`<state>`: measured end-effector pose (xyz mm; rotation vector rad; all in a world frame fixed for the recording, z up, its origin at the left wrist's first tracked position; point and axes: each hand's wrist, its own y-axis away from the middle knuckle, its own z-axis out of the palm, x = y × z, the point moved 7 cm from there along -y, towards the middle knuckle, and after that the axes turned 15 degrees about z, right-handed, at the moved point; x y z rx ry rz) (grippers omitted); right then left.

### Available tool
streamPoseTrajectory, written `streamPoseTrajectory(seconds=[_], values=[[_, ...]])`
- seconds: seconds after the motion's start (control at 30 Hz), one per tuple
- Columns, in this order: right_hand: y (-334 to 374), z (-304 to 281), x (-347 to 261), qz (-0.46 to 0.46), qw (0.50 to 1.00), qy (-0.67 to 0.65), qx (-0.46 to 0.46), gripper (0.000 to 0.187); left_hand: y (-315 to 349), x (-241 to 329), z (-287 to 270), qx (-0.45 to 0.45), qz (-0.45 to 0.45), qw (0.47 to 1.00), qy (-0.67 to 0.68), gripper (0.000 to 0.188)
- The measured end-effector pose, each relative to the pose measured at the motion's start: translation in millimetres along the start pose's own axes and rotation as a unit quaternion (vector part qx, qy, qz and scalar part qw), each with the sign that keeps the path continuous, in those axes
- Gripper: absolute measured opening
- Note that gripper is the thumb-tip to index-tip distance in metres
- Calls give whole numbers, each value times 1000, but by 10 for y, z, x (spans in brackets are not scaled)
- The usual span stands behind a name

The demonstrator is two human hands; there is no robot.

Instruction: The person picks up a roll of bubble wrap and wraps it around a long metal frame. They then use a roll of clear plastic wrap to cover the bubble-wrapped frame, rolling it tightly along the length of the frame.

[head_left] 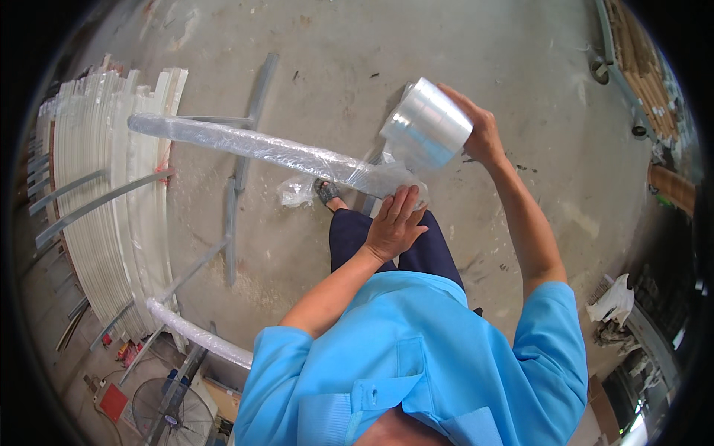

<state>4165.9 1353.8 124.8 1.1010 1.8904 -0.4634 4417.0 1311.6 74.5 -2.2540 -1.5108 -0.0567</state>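
A long bar wrapped in clear plastic film [245, 145] reaches from the stack on the left to just in front of my legs. My left hand [396, 225] lies on its near end with the fingers stretched out, pressing on the film. In my right hand [480, 128] is a wide roll of clear stretch film [429, 126], held by its right end, above and to the right of the bar's end. A strip of film runs from the roll down to the bar. The far side of the roll is hidden.
A stack of long white strips [100, 201] stands at the left. Grey metal rails [242, 167] support the bar. Another wrapped bar [197, 332] and a fan [171, 416] are at lower left. Crumpled plastic [297, 191] lies by my foot. A rack of brown lengths [643, 67] is far right.
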Motion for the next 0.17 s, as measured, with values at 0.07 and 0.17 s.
streamPoseTrajectory(seconds=[0.07, 0.17], values=[[-160, 187, 408, 47, 998, -1, -33, 54, 27, 9, 45, 15, 10, 999, -50, 89], [-270, 608, 973, 97, 990, 23, -101, 53, 89, 15, 113, -3, 18, 998, -61, 96]])
